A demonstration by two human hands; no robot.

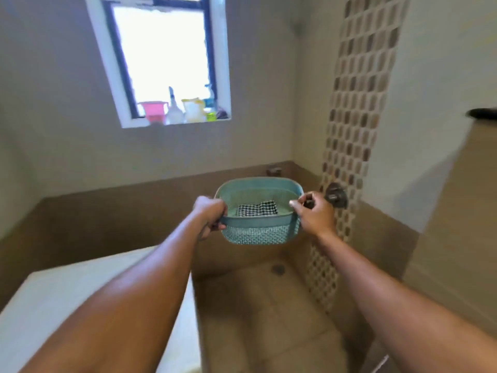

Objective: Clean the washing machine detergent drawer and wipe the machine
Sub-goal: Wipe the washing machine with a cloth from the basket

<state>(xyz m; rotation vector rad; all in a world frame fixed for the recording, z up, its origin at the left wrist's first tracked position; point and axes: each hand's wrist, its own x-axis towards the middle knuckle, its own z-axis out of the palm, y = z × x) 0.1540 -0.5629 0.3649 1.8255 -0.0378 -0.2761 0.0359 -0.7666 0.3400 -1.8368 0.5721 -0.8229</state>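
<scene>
while both bare forearms reach out from the bottom of the view, the white flat-topped appliance (80, 305) at lower left, probably the washing machine, lies untouched beneath the left arm. no detergent drawer can be made out on it from this angle. further out, the left hand (211, 215) is curled tight around the left rim of a teal plastic basket with a woven-pattern lower wall (258, 234), and the right hand (314, 214) pinches the right rim between thumb and fingers. the basket is held level in the air above the tan tiled floor (269, 319), near a metal wall tap (336, 196). inside it lies a crumpled black-and-white checked cloth (258, 208), likely the wiping rag.

this looks like a supply-fetching step, with cleaning not yet begun. the next move probably calls for setting the basket down somewhere steady and taking out the cloth. beyond, a bright window sill (174, 122) holds blurred bottles and a pink container (153, 110).
</scene>
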